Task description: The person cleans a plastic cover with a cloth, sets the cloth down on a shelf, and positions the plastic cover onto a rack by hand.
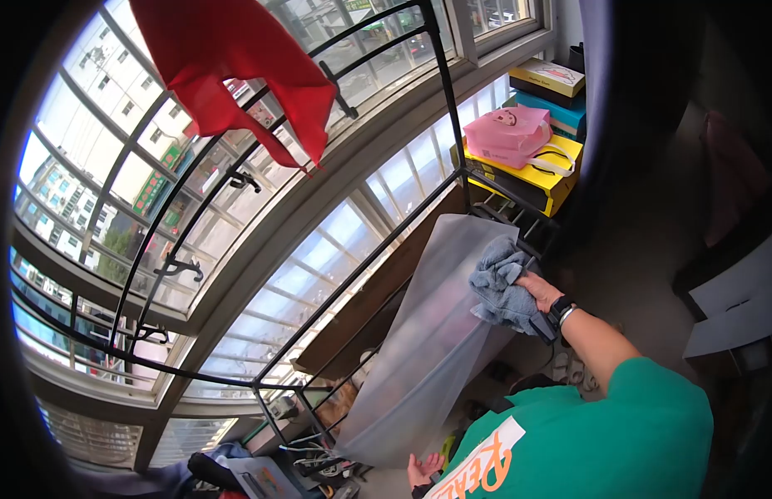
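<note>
My right hand (542, 291) grips a bunched grey-blue towel (504, 283). The towel lies against the upper right part of a translucent plastic sheet (428, 324), which is draped over the lower part of a black metal rack (319, 333). At the bottom of the view, my left hand (425, 469) has its fingers apart with nothing in them, close to the sheet's lower end. A dark watch and a light bracelet circle my right wrist.
A red cloth (236, 75) hangs from the rack's upper bars before the windows. Beyond the rack's right end are a yellow box (531, 179), a pink bag (507, 133) and other stacked boxes. Slippers (569, 370) lie on the floor. A white-topped piece of furniture (735, 291) stands right.
</note>
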`<action>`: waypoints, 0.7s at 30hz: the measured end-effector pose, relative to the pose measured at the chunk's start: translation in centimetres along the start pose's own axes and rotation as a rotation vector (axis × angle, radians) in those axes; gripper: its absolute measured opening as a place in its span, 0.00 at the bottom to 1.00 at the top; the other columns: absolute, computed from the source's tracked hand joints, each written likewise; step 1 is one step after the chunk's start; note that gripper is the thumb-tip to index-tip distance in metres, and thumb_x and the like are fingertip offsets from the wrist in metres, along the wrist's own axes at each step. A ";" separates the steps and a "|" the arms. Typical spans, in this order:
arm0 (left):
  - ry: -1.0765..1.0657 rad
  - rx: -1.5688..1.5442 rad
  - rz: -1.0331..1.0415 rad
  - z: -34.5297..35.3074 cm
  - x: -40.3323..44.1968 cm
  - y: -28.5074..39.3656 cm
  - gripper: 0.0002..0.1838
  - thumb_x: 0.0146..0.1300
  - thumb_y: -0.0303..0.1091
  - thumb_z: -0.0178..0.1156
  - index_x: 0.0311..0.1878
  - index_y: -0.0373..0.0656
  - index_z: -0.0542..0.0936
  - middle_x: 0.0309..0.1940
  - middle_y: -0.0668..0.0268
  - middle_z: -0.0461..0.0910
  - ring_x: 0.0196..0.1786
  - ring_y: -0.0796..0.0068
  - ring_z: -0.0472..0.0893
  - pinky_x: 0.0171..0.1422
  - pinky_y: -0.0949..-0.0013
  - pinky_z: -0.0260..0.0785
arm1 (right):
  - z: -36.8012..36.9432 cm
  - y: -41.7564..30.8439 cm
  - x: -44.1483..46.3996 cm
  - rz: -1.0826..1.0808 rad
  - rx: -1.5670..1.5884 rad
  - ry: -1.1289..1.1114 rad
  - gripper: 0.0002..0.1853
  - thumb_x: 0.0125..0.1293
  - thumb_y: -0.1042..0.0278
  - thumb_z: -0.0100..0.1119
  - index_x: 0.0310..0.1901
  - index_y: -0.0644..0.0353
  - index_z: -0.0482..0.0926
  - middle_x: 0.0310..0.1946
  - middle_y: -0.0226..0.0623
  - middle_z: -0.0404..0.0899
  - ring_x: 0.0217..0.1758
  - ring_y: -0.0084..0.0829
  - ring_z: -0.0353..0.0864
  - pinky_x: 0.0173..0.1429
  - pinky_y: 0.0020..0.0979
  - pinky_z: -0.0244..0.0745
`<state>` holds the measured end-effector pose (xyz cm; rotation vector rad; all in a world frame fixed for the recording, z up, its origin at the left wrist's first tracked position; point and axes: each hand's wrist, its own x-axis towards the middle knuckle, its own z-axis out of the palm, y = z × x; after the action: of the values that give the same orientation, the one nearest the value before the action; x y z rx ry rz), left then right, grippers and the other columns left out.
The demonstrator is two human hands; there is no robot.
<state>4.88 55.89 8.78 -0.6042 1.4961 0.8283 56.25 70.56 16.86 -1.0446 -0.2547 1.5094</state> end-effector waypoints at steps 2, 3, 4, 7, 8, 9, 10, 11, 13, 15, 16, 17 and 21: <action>-0.134 -0.068 -0.058 -1.0 3.3 0.7 0.18 0.68 0.45 0.55 0.55 0.48 0.68 0.56 0.51 0.68 0.61 0.51 0.69 0.62 0.32 0.62 | -0.4 -0.2 0.6 0.015 -0.002 -0.002 0.27 0.63 0.61 0.64 0.62 0.55 0.68 0.54 0.38 0.76 0.57 0.36 0.77 0.61 0.40 0.73; -0.198 -0.117 -0.079 -1.6 5.0 1.0 0.18 0.68 0.46 0.55 0.54 0.49 0.68 0.57 0.51 0.66 0.61 0.50 0.68 0.62 0.28 0.61 | -0.6 -0.1 1.1 0.034 -0.007 -0.013 0.27 0.63 0.61 0.64 0.62 0.55 0.69 0.54 0.38 0.77 0.57 0.36 0.77 0.61 0.40 0.73; -0.305 -0.088 -0.015 -2.2 6.6 1.1 0.17 0.68 0.46 0.55 0.53 0.48 0.69 0.55 0.52 0.69 0.61 0.52 0.69 0.63 0.31 0.62 | -0.9 -0.2 1.3 0.056 -0.019 -0.009 0.26 0.63 0.61 0.63 0.61 0.57 0.69 0.54 0.37 0.77 0.57 0.35 0.77 0.61 0.40 0.73; -0.288 -0.163 0.238 -1.7 5.3 -0.8 0.14 0.67 0.44 0.57 0.46 0.45 0.73 0.45 0.58 0.76 0.57 0.60 0.73 0.59 0.42 0.69 | -1.1 -0.2 1.5 0.079 -0.048 0.012 0.24 0.64 0.62 0.63 0.60 0.57 0.71 0.54 0.37 0.77 0.57 0.35 0.77 0.61 0.39 0.73; -0.265 -0.213 0.272 -1.5 5.0 -1.3 0.12 0.66 0.43 0.58 0.44 0.45 0.74 0.43 0.60 0.77 0.54 0.62 0.74 0.56 0.46 0.70 | -1.5 0.0 1.7 0.068 -0.050 0.007 0.24 0.64 0.62 0.63 0.60 0.57 0.72 0.54 0.37 0.77 0.57 0.35 0.77 0.61 0.39 0.73; -0.238 -0.259 0.305 -1.6 4.9 -1.7 0.11 0.66 0.41 0.59 0.41 0.45 0.75 0.40 0.62 0.78 0.51 0.64 0.75 0.54 0.49 0.72 | -2.1 0.4 1.9 0.057 -0.049 0.005 0.23 0.64 0.62 0.62 0.60 0.56 0.72 0.54 0.37 0.76 0.57 0.35 0.77 0.61 0.38 0.73; -0.209 -0.302 0.340 -1.7 4.5 -2.1 0.09 0.66 0.40 0.59 0.39 0.45 0.75 0.38 0.63 0.79 0.48 0.66 0.77 0.51 0.53 0.73 | -2.3 0.7 1.9 0.043 -0.015 0.011 0.22 0.64 0.64 0.62 0.59 0.56 0.73 0.54 0.36 0.76 0.57 0.35 0.77 0.61 0.38 0.73; -0.195 -0.328 0.378 -1.9 4.0 -2.6 0.08 0.65 0.39 0.60 0.38 0.45 0.75 0.38 0.64 0.79 0.45 0.67 0.77 0.49 0.55 0.73 | -2.6 0.8 1.8 0.030 -0.048 0.019 0.23 0.63 0.64 0.63 0.59 0.56 0.73 0.55 0.36 0.76 0.57 0.35 0.76 0.62 0.38 0.71; -0.164 -0.377 0.458 -1.6 2.1 -3.2 0.07 0.64 0.35 0.61 0.36 0.45 0.75 0.37 0.65 0.79 0.39 0.69 0.79 0.46 0.59 0.74 | -4.2 1.1 1.3 -0.027 -0.127 0.004 0.24 0.62 0.63 0.63 0.59 0.57 0.73 0.55 0.36 0.75 0.59 0.35 0.75 0.63 0.38 0.70; -0.165 -0.354 0.615 0.0 -2.1 -3.7 0.08 0.63 0.31 0.61 0.40 0.44 0.72 0.35 0.65 0.79 0.35 0.69 0.80 0.40 0.64 0.74 | -5.4 1.2 0.3 -0.064 -0.109 0.001 0.25 0.62 0.63 0.64 0.60 0.57 0.72 0.56 0.35 0.75 0.60 0.35 0.74 0.65 0.39 0.69; -0.136 -0.346 0.673 1.0 -3.9 -3.9 0.09 0.63 0.30 0.62 0.42 0.44 0.71 0.34 0.65 0.79 0.34 0.69 0.80 0.38 0.65 0.74 | -5.4 1.0 -0.8 -0.057 -0.096 0.007 0.26 0.61 0.63 0.65 0.61 0.57 0.72 0.56 0.36 0.75 0.60 0.35 0.74 0.65 0.39 0.69; -0.109 -0.335 0.730 2.0 -5.3 -3.8 0.11 0.62 0.29 0.62 0.44 0.43 0.71 0.33 0.65 0.78 0.34 0.69 0.80 0.36 0.67 0.75 | -5.4 0.7 -1.8 -0.053 -0.082 0.014 0.26 0.61 0.63 0.65 0.61 0.57 0.71 0.57 0.36 0.75 0.60 0.35 0.74 0.64 0.39 0.69; -0.025 -0.087 0.930 4.9 -7.5 -1.5 0.11 0.61 0.24 0.59 0.44 0.41 0.69 0.33 0.65 0.77 0.32 0.73 0.80 0.33 0.72 0.73 | -7.1 1.2 -3.9 -0.055 -0.076 0.075 0.28 0.60 0.63 0.66 0.62 0.56 0.70 0.56 0.37 0.75 0.58 0.38 0.76 0.62 0.42 0.72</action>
<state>9.81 58.11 16.03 0.0901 1.7188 1.5990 60.01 64.02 13.71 -1.1436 -0.2882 1.4170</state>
